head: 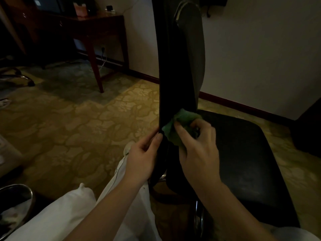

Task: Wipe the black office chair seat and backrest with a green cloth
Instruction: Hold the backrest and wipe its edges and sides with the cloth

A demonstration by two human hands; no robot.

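Note:
The black office chair stands edge-on before me, its tall backrest [175,66] rising through the middle of the view and its seat [246,162] spreading to the right. My left hand [142,157] grips the lower left edge of the backrest, thumb on the front side. My right hand [198,146] holds the bunched green cloth [180,120] and presses it against the lower backrest, just above where it meets the seat. Part of the cloth is hidden under my fingers.
A dark wooden desk [97,26] stands at the back left by the wall. Patterned yellow carpet [78,122] covers the floor. My white-trousered legs [69,214] fill the bottom. A metal bin [15,202] sits at the bottom left, and the chair's chrome base [198,216] shows below the seat.

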